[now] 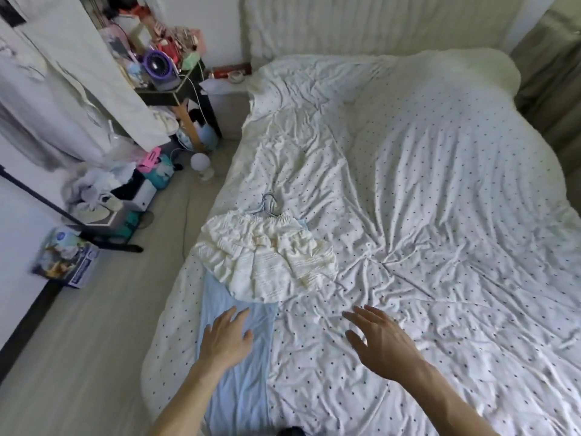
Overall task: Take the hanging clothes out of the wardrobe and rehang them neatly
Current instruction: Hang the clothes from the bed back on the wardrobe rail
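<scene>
A cream ruffled garment [267,258] lies flat on the bed, with a pale hanger hook [268,204] sticking out past its top edge. Under it a long light-blue garment [235,372] runs down to the near edge of the bed. My left hand [224,336] is over the blue garment, fingers straight and spread, holding nothing. My right hand [379,339] hovers over the dotted duvet to the right of the clothes, fingers spread and empty.
The bed with its white dotted duvet [424,199] fills the right side. White clothes hang on a black rail [37,196] at the left. A cluttered side table [176,89], a globe lamp [201,163], floor clutter and a printed box [67,261] line the left wall.
</scene>
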The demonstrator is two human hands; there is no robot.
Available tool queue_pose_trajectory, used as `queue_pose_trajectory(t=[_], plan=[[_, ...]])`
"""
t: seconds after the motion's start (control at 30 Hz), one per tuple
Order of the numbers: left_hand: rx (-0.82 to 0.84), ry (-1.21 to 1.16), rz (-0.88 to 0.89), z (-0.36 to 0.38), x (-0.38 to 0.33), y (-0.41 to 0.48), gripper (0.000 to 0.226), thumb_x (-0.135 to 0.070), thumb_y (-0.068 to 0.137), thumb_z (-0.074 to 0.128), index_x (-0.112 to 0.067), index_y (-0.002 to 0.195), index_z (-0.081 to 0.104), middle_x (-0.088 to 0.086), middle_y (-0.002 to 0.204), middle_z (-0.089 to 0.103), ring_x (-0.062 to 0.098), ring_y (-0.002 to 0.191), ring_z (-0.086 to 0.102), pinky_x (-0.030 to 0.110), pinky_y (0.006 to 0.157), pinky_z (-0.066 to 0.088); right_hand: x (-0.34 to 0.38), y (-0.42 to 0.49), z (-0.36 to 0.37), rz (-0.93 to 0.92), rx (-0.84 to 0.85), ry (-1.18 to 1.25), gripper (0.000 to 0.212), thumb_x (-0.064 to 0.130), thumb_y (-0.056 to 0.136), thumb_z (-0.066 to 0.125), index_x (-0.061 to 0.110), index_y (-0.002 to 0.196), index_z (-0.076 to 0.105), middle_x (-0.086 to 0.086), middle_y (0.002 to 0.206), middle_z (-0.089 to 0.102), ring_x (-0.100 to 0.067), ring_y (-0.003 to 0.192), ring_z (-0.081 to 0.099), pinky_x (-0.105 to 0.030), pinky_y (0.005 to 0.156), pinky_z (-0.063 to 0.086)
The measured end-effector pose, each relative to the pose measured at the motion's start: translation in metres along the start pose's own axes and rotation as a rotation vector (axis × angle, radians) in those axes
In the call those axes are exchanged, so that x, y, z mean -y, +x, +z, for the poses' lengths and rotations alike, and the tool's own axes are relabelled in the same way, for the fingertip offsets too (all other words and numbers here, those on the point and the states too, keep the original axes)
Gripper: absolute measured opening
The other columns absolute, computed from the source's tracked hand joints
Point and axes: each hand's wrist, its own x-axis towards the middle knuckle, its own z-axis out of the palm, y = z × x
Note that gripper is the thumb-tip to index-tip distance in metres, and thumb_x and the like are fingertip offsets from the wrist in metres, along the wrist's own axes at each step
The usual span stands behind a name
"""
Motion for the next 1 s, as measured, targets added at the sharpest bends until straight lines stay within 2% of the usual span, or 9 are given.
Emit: queue_pose_trajectory(t=[0.17, 0.37, 0.47, 0.6, 0.77, 0.87, 0.93, 1.0], plan=[[0.019, 0.057, 0.047, -0.040, 0.035, 0.100, 0.056, -0.041, 0.102, 0.039, -0.032, 0.155, 0.026, -0.001, 0.163, 0.021, 0.021, 0.150, 0.020, 0.050, 0.117, 0.026, 0.023, 0.097, 0.006, 0.044, 0.137, -0.050, 0.050, 0.046, 0.103, 0.039, 0.032, 0.151, 0.037, 0.005, 0.158, 0.036, -0.017, 0.149, 0.025, -0.033, 0.121, 0.023], [0.037, 0.179, 0.093, -0.075, 0.056, 0.229, 0.058, -0.040, 0.100, 0.042, -0.031, 0.155, 0.026, 0.002, 0.163, 0.024, 0.024, 0.150, 0.019, 0.050, 0.118, 0.023, 0.034, 0.220, 0.033, 0.125, 0.233, -0.058, 0.051, 0.046, 0.103, 0.036, 0.031, 0.152, 0.034, 0.005, 0.159, 0.034, -0.017, 0.149, 0.024, -0.033, 0.122, 0.020], [0.019, 0.184, 0.076, -0.089, 0.065, 0.301, 0.060, -0.039, 0.100, 0.042, -0.031, 0.156, 0.023, 0.004, 0.164, 0.020, 0.027, 0.151, 0.015, 0.053, 0.120, 0.020, 0.030, 0.277, 0.060, 0.184, 0.287, -0.061, 0.054, 0.048, 0.102, 0.032, 0.032, 0.154, 0.029, 0.003, 0.162, 0.029, -0.019, 0.149, 0.024, -0.038, 0.122, 0.023], [-0.052, 0.251, 0.074, -0.097, 0.076, 0.392, 0.064, -0.044, 0.099, 0.042, -0.027, 0.156, 0.021, 0.008, 0.164, 0.018, 0.032, 0.149, 0.019, 0.053, 0.117, 0.024, 0.018, 0.329, 0.110, 0.285, 0.446, -0.064, 0.060, 0.051, 0.103, 0.032, 0.037, 0.157, 0.009, 0.003, 0.167, -0.005, -0.031, 0.153, 0.003, -0.056, 0.121, 0.018], [-0.096, 0.269, 0.063, -0.094, 0.087, 0.476, 0.068, -0.043, 0.099, 0.044, -0.028, 0.157, 0.013, 0.009, 0.165, 0.011, 0.038, 0.148, 0.018, 0.053, 0.118, 0.022, -0.005, 0.347, 0.173, 0.315, 0.507, 0.033, 0.074, 0.054, 0.099, 0.040, 0.051, 0.150, -0.014, 0.013, 0.151, -0.037, -0.034, 0.147, -0.024, -0.069, 0.116, 0.014], [-0.050, 0.227, -0.009, -0.087, 0.097, 0.512, 0.066, -0.045, 0.100, 0.044, -0.031, 0.157, 0.013, 0.009, 0.160, 0.028, 0.033, 0.147, 0.025, 0.053, 0.118, 0.019, -0.007, 0.346, 0.185, 0.305, 0.521, 0.049, 0.081, 0.056, 0.097, 0.044, 0.049, 0.150, -0.017, 0.011, 0.152, -0.041, -0.036, 0.143, -0.031, -0.070, 0.115, 0.011], [-0.036, 0.254, -0.045, -0.085, 0.100, 0.523, 0.065, -0.049, 0.097, 0.049, -0.029, 0.154, 0.023, 0.014, 0.148, 0.044, 0.033, 0.138, 0.039, 0.052, 0.114, 0.024, -0.007, 0.344, 0.182, 0.322, 0.524, 0.084, 0.079, 0.055, 0.098, 0.045, 0.049, 0.151, -0.014, 0.012, 0.149, -0.040, -0.031, 0.140, -0.033, -0.066, 0.117, 0.008], [-0.095, 0.323, -0.038, -0.089, 0.098, 0.525, 0.062, -0.054, 0.094, 0.055, -0.019, 0.143, 0.040, 0.018, 0.134, 0.055, 0.036, 0.124, 0.051, 0.048, 0.106, 0.037, -0.004, 0.346, 0.169, 0.288, 0.511, 0.083, 0.075, 0.051, 0.100, 0.044, 0.041, 0.155, -0.006, 0.010, 0.147, -0.037, -0.025, 0.139, -0.034, -0.053, 0.119, -0.009]])
